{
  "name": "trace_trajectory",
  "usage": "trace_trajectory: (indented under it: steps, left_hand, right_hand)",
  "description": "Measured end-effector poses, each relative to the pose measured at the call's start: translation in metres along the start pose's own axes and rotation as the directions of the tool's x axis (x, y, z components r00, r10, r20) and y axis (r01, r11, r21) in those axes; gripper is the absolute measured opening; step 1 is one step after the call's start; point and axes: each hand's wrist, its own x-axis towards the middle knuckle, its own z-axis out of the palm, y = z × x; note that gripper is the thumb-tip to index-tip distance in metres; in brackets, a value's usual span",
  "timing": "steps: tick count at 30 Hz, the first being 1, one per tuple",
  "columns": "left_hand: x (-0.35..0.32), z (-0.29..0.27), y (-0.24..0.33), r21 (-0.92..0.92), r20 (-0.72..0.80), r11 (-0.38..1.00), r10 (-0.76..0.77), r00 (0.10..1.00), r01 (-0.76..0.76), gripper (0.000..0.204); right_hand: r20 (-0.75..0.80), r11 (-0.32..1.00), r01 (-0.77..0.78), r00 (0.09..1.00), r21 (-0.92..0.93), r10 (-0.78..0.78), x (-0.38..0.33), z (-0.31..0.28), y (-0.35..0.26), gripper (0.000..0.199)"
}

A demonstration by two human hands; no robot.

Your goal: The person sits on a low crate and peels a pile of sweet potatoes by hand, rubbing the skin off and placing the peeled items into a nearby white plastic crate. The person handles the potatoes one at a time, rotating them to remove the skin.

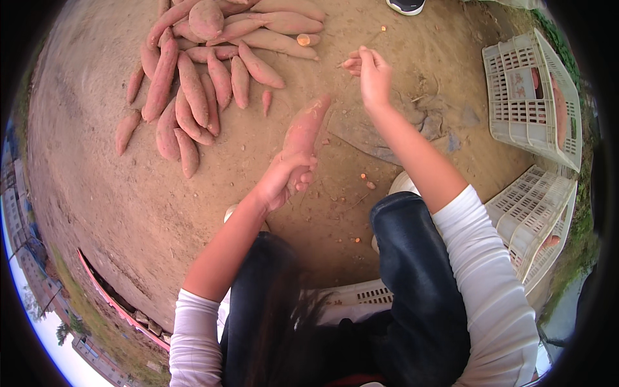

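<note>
My left hand [289, 177] is wrapped round the lower end of a long pinkish-red sweet potato [305, 129], whose tapered tip points up and to the right. To the right of that tip, my right hand [372, 72] is raised with thumb and fingers pinched together. A thin line shows by its fingertips, but I cannot make out what it is or whether the fingers hold it. On the ground ahead and to the left lies a pile of sweet potatoes [191, 84], with one very small sweet potato [267, 102] beside it.
Two pale slatted plastic crates [495, 97] [516, 219] stand on the right, with reddish sweet potatoes visible inside. A dark flattened cloth [361, 132] lies on the soil beyond my knees. Small orange bits [363, 176] are scattered nearby. A dark shoe [406, 6] shows at the top edge.
</note>
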Motion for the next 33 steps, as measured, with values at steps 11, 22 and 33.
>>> trace_trajectory:
  steps: [11, 22, 33]
  left_hand:
    - [0.001, -0.027, -0.003, -0.445, 0.276, 0.877, -0.057, 0.959, 0.181, 0.025]
    - [-0.003, -0.037, -0.006, -0.405, 0.365, 0.877, -0.102, 0.925, 0.256, 0.021]
    - [-0.005, -0.064, 0.015, -0.077, 0.522, 0.934, -0.261, 0.812, 0.349, 0.034]
  right_hand:
    - [0.442, 0.624, 0.522, 0.847, -0.581, -0.297, -0.025, -0.011, -0.005, 0.036]
    - [0.573, 0.444, 0.511, 0.820, -0.735, 0.005, -0.033, -0.015, 0.003, 0.040]
    - [0.875, 0.614, 0.624, 0.355, -0.485, 0.330, -0.034, -0.020, -0.046, 0.031]
